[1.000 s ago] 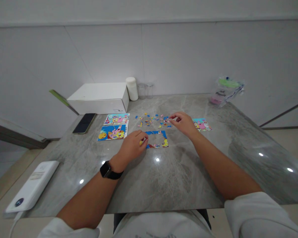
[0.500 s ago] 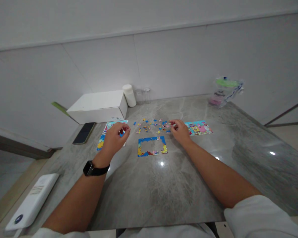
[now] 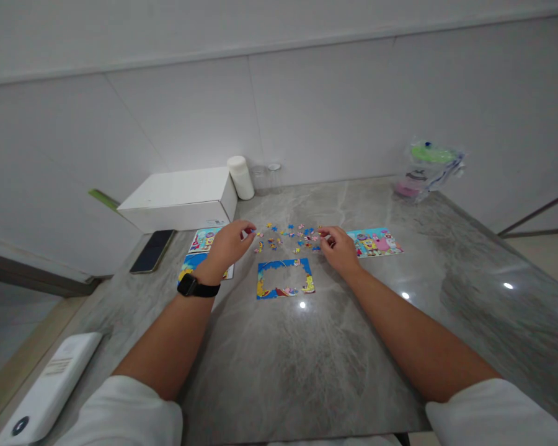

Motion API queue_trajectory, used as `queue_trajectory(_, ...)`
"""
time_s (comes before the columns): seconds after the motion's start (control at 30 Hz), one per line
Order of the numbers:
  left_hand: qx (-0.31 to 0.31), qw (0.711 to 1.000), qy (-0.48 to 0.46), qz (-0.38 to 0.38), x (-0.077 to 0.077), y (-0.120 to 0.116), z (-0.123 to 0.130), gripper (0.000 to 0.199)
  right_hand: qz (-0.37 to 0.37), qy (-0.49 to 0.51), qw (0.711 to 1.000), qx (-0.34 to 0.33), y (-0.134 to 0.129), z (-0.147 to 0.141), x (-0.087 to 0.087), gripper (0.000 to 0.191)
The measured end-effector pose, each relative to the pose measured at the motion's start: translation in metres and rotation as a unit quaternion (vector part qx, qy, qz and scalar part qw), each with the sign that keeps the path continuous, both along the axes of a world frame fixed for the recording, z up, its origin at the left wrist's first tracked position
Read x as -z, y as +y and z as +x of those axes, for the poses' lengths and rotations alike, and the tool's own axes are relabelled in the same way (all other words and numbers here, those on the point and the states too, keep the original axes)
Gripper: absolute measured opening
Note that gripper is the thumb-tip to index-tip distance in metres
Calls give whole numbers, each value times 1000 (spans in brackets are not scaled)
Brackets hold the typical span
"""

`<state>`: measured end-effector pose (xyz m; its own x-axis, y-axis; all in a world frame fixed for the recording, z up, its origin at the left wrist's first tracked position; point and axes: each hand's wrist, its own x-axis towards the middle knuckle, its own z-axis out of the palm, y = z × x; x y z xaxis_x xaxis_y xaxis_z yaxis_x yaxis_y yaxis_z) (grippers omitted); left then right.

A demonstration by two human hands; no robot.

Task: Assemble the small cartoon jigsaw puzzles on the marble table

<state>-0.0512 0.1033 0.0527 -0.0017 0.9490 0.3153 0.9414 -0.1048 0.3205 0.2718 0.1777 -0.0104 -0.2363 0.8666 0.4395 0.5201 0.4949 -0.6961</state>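
Several loose puzzle pieces lie scattered on the grey table. Nearer to me is a puzzle frame with a blue and yellow border and a bare middle. At the left end of the pieces is my left hand, thumb and fingertips brought together; whatever is between them is too small to name. My right hand is at their right end, its fingertips pinched by a tiny piece I cannot make out clearly. Colourful picture cards lie beside each hand, one right card and left cards partly under my left hand.
Behind on the left stand a white box, a white bottle and clear glasses. A phone and a white device lie at left. A plastic bag sits at the back right.
My left hand has moved forward and right, up to the left end of the loose pieces. My right hand has stayed almost in place. The view has shifted slightly.
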Motion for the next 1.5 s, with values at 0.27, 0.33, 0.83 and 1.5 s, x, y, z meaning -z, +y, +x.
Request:
queue_trajectory(0.27, -90, 994, 30, -53, 13, 30, -9, 23, 8, -18, 1000, -6, 0, -2, -2, 26)
queue_trajectory(0.33, -114, 991, 27, -65, 21, 33, -10, 25, 11, -23, 1000, -5, -1, -2, -2, 26)
queue_trajectory(0.83, -40, 996, 66, -50, 45, 31, -4, 33, -9, 33, 999, -5, 4, -4, -19, 35)
queue_trajectory(1.5, 81, 996, -1, 24, 46, 26, 16, 22, 47, -273, 961, -22, 68, -24, -3, 41)
